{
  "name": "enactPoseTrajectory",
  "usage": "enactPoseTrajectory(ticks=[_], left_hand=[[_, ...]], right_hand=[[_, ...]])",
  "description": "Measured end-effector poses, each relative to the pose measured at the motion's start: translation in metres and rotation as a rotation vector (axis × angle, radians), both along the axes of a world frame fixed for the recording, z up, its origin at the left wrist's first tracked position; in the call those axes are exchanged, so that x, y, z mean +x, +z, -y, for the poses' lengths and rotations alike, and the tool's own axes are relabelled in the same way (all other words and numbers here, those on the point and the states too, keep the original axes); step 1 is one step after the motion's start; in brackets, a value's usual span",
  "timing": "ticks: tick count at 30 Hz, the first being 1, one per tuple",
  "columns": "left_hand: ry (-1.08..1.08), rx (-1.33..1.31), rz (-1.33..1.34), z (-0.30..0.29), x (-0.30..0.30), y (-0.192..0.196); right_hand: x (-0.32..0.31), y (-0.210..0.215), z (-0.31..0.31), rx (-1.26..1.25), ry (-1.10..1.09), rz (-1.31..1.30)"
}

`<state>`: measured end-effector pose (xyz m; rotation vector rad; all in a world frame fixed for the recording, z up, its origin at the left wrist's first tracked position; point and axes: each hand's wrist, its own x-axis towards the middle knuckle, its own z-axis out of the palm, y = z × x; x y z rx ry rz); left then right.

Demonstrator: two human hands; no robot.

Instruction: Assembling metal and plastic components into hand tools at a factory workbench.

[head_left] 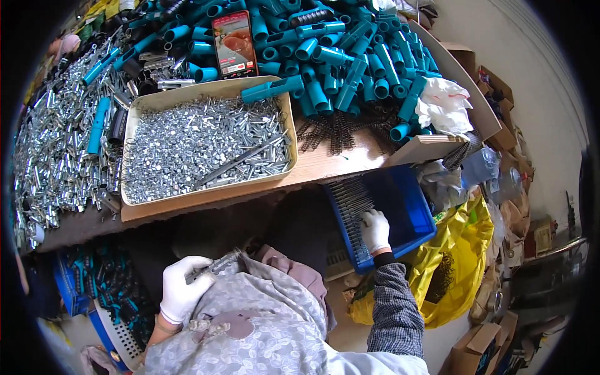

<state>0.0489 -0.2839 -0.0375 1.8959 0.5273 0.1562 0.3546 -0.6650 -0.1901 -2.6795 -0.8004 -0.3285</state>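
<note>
Seated below a desk (pixel 325 164), the gloved left hand (pixel 182 289) is clamped on a small metal part (pixel 215 265) in the lap, while the right hand (pixel 375 230), fingers apart, reaches among springs (pixel 350 206) in a blue bin (pixel 406 206); best lift one cleanly.

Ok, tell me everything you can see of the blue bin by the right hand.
The blue bin is a rectangular open plastic crate, tilted below the wooden bench edge. A neat row of dark metal springs lines its left side; the rest of its floor looks bare. The white-gloved right hand reaches into it, resting on the springs. Yellow plastic bag lies beside it.
</note>
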Motion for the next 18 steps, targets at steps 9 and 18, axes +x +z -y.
enactPoseTrajectory(ticks=[9, 18], left_hand=[[0.005, 0.015, 0.050, 0.007, 0.008, 0.005], [0.177, -0.293, 0.020, -0.008, -0.010, 0.003]], right_hand=[[0.015, -0.003, -0.019, -0.526, 0.139, -0.072], [-0.016, 0.091, -0.074, 0.291, 0.082, -0.264]])
